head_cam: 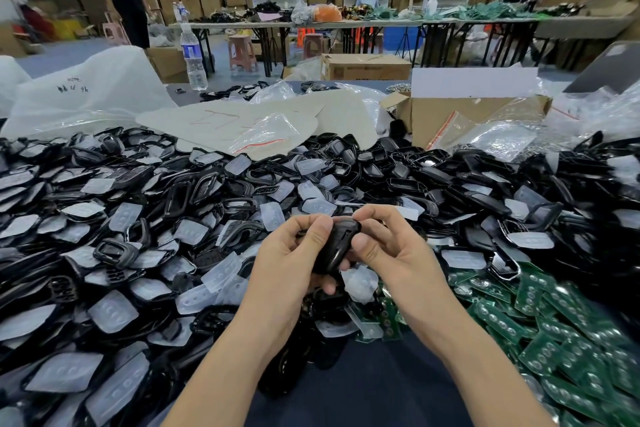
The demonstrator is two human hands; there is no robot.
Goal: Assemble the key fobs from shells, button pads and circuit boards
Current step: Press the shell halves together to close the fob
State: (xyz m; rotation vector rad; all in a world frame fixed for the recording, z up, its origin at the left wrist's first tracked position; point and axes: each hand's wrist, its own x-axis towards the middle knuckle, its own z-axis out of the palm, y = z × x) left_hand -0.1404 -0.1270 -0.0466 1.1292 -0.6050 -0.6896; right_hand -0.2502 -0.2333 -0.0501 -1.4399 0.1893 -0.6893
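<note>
A black key fob shell (337, 244) is held between both hands above the parts pile. My left hand (292, 255) grips its left side with the thumb on top and fingers curled underneath. My right hand (384, 244) pinches its right side between thumb and forefinger. What lies inside the shell is hidden. Around the hands spreads a heap of black shells (194, 191) mixed with translucent white button pads (112, 310). Green circuit boards (554, 315) lie heaped at the lower right.
Clear plastic bags (512, 135) and an open cardboard box (460, 114) sit behind the heap at the right. A water bottle (193, 57) stands at the back left. Grey card sheets (225, 121) lie mid-table. People stand and work at far tables.
</note>
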